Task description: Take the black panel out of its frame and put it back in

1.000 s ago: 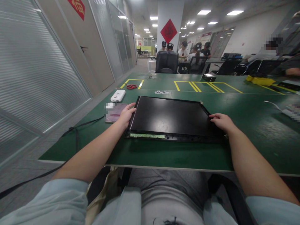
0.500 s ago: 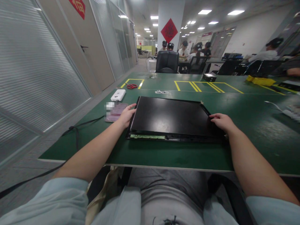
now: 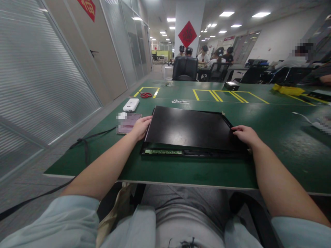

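Observation:
A glossy black display panel point(image 3: 191, 127) lies over a shallow black housing point(image 3: 217, 154) on the green table. Its left side is tilted up, leaving a gap along the front where a green circuit strip point(image 3: 164, 152) shows. My left hand point(image 3: 141, 127) is closed on the panel's left edge, fingertips partly hidden. At the right edge, my right hand point(image 3: 245, 135) pinches the panel with thumb and fingers; whether it also grips the housing I cannot tell.
Left of the panel are a pinkish phone-like slab point(image 3: 131, 123), a white device point(image 3: 131, 105) and a black strap point(image 3: 99, 133). Red-handled scissors point(image 3: 146, 95), small white pieces point(image 3: 180, 101) and a black box point(image 3: 231, 85) lie farther back. A white cable point(image 3: 302, 116) is at right.
The panel's left side has risen slightly with my left hand, and the front gap above the green strip is wider. My right hand has barely moved.

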`<state>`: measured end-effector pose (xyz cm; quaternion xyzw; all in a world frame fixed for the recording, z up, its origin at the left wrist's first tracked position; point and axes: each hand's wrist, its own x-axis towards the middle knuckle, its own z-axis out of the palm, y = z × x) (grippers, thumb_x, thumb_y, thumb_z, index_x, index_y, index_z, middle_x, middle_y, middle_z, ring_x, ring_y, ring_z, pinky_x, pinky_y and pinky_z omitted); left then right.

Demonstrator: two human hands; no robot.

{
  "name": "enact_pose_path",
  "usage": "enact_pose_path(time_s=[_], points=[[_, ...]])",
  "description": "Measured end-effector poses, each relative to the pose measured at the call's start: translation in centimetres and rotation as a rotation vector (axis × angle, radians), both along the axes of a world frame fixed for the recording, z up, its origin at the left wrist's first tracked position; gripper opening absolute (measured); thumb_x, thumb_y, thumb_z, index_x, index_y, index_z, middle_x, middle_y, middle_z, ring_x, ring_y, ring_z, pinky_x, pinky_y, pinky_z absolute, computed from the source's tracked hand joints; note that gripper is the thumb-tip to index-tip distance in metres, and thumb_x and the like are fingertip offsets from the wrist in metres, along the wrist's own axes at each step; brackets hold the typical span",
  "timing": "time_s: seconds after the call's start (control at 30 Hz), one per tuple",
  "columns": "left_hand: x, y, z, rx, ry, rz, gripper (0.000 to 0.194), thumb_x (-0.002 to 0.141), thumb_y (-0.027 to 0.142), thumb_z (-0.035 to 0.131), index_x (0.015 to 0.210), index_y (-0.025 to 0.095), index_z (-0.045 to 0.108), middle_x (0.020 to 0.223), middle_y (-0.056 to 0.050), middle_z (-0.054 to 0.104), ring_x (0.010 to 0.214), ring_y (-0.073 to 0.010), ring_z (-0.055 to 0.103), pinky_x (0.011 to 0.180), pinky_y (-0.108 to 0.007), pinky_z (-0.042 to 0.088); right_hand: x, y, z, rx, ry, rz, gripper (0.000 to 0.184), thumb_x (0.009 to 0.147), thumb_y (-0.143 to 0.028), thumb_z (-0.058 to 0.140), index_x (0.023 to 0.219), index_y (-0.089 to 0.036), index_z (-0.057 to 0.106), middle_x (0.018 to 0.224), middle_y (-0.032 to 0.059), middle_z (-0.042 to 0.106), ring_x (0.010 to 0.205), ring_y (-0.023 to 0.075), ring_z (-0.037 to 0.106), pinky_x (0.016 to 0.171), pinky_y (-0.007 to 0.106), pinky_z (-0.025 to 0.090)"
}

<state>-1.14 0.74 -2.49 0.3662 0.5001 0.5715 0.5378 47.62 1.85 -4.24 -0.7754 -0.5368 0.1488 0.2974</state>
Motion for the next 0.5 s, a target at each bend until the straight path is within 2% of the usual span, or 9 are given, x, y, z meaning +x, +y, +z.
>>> enact_pose_path(time_s=[0.13,0.27,0.4,0.5], points=[[-0.09,-0.05,-0.03,0.025,0.018,-0.005,0.041,0.07,0.019,0.088,0.11,0.013,0.077,0.079,-0.007,0.08,0.068,-0.0206,0.076,0.06,-0.028,0.06,-0.17,-0.14,0.27,-0.031,0.008,-0.001,0.019,0.069,-0.017,0.069,0.086,-0.022,0.077,0.078,0.0039,0.071,0.077,0.0212,0.065,0.084,0.038,0.054],[-0.12,0.11,0.03,0.038,-0.017,0.001,0.025,0.073,0.009,0.079,0.098,0.011,0.079,0.077,-0.007,0.08,0.067,-0.0181,0.074,0.062,-0.026,0.059,-0.45,-0.36,0.44,-0.034,0.014,-0.01,0.019,0.07,-0.016,0.069,0.086,-0.022,0.077,0.081,0.0043,0.071,0.079,0.0215,0.065,0.085,0.038,0.053],[-0.01,0.2,-0.04,0.086,-0.055,0.019,0.015,0.073,0.015,0.077,0.088,0.012,0.078,0.084,-0.008,0.081,0.084,-0.0225,0.077,0.072,-0.03,0.062,-0.52,-0.43,0.4,-0.016,0.01,-0.012,0.018,0.07,-0.016,0.068,0.085,-0.022,0.077,0.08,0.0047,0.072,0.078,0.0218,0.066,0.085,0.038,0.053],[0.07,-0.11,-0.19,0.12,-0.023,-0.04,0.03,0.065,0.02,0.087,0.093,0.013,0.078,0.09,-0.009,0.081,0.09,-0.0253,0.076,0.08,-0.034,0.062,-0.4,-0.37,0.28,-0.012,0.007,-0.007,0.018,0.07,-0.016,0.068,0.085,-0.022,0.077,0.08,0.0048,0.072,0.078,0.0219,0.066,0.085,0.038,0.054]])
